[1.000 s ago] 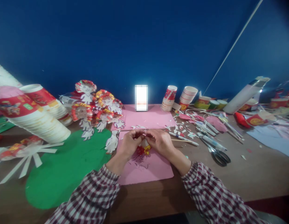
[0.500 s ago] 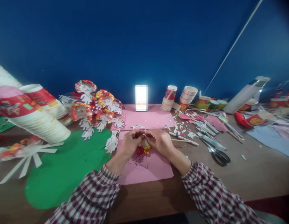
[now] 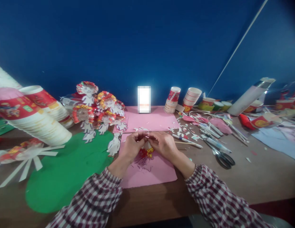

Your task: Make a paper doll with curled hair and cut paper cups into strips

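The pink sheet [image 3: 164,173] looks like matt paper, the table [image 3: 142,204] smooth wood, the scissor handles [image 3: 228,160] glossy plastic.

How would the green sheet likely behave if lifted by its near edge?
The green sheet would probably sag, since it looks thin and lies flat on the table. Being that thin, it is likely light for its breadth. Lifting might nudge the paper figures at its far edge.

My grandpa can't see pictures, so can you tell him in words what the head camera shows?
A left hand and right hand meet over pink paper, seeming to hold a small, partly hidden paper craft with red and yellow bits. To the left are green paper, paper figures and stacked cups; to the right, scissors and pens; behind, a blue wall.
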Action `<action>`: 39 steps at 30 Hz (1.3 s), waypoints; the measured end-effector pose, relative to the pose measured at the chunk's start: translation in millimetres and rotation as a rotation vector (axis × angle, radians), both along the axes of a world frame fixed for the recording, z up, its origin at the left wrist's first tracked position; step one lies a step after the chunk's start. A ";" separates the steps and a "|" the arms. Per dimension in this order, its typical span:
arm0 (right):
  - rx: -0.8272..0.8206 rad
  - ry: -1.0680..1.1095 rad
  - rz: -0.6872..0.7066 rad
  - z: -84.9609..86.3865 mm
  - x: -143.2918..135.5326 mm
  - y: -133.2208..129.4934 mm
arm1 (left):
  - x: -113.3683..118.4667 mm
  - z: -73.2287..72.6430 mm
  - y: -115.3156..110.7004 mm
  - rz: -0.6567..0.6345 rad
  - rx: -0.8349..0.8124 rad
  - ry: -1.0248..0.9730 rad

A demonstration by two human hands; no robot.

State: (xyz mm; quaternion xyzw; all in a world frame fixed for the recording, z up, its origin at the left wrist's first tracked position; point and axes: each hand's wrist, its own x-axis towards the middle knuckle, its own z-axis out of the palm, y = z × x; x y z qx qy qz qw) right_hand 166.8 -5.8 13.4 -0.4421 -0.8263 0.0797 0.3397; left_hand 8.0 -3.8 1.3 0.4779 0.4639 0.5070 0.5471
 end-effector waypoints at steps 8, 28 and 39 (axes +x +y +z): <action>0.021 -0.001 0.004 1.6 -0.1 -0.4 | -0.8 -1.1 -0.2 -0.003 -0.002 -0.001; 0.014 -0.003 0.001 1.2 0.0 -0.5 | -0.1 0.1 -0.6 0.016 -0.003 -0.007; 0.018 -0.006 -0.003 1.4 -0.2 -0.4 | 0.6 2.2 -0.9 0.022 -0.005 -0.010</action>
